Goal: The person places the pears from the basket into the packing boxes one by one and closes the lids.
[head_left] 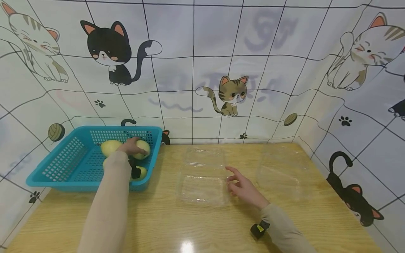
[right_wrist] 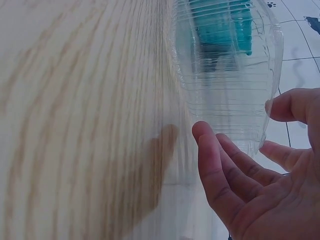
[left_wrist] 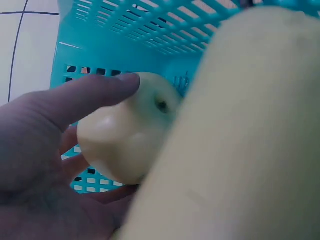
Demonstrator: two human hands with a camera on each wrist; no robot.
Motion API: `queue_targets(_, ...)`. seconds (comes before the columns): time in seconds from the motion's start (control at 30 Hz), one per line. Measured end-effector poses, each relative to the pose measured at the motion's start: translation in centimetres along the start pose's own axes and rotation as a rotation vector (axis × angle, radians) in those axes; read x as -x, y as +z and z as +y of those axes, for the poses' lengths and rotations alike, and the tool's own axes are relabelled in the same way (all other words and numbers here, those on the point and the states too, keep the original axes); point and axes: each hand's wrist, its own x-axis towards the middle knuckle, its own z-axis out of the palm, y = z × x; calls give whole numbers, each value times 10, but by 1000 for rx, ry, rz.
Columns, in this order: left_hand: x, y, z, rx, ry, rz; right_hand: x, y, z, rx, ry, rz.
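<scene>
My left hand (head_left: 130,146) reaches into the blue basket and grips a pale yellow-green round fruit (head_left: 143,149). In the left wrist view the thumb lies over this fruit (left_wrist: 125,135) near its dark-centred hollow, with fingers round its far side. A large pale smooth shape (left_wrist: 235,130), apparently another fruit, fills the foreground there. My right hand (head_left: 243,188) is beside the right edge of a clear plastic hinged box (head_left: 202,189), which lies unfolded on the table. In the right wrist view a fingertip touches the box's rim (right_wrist: 272,95); the other fingers bend loosely and hold nothing.
The blue perforated basket (head_left: 79,184) stands at the table's left, with more pale fruit (head_left: 110,147) inside. A second clear plastic box (head_left: 281,179) lies to the right on the wooden table (head_left: 158,225). Cat-printed cloth (head_left: 177,70) surrounds the back and sides.
</scene>
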Motion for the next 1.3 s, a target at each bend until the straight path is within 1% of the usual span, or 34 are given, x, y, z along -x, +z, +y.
queue_targets(0.13, 3, 1, 0, -8, 15, 53, 1, 0, 1, 0, -26, -10)
queue_targets(0.27, 3, 3, -7, -10, 33, 87, 0, 0, 2, -12, -43, -19)
queue_targets(0.33, 2, 4, -11, -5, 38, 91, 0, 1, 2, -19, -43, -18)
queue_targets(0.4, 1, 4, -14, 0, 40, 89, 3, 1, -7, -21, -33, -16)
queue_targets(0.47, 3, 4, -12, 3, 42, 84, 7, 1, -17, -25, -28, -17)
queue_targets(0.53, 6, 4, -11, 1, 48, 84, 8, 1, -18, -28, -24, -18)
queue_targets(0.6, 10, 4, -8, 4, 54, 85, 7, 2, -15, -22, -20, -19)
queue_targets(0.7, 12, 4, -8, 9, 69, 87, 2, 4, 1, -16, -12, -14)
queue_targets(0.9, 12, 3, -13, 25, 103, 74, 2, 5, 2, -13, 4, -11)
queue_targets(1.1, 14, -2, -14, 59, 100, 56, 3, 3, 1, -7, -10, -11)
queue_targets(1.2, 14, -6, -11, 52, 133, 77, 3, 2, 1, -3, -10, -3)
queue_targets(1.3, 15, -9, -6, 31, 180, 116, 4, 0, 0, -2, -6, 6)
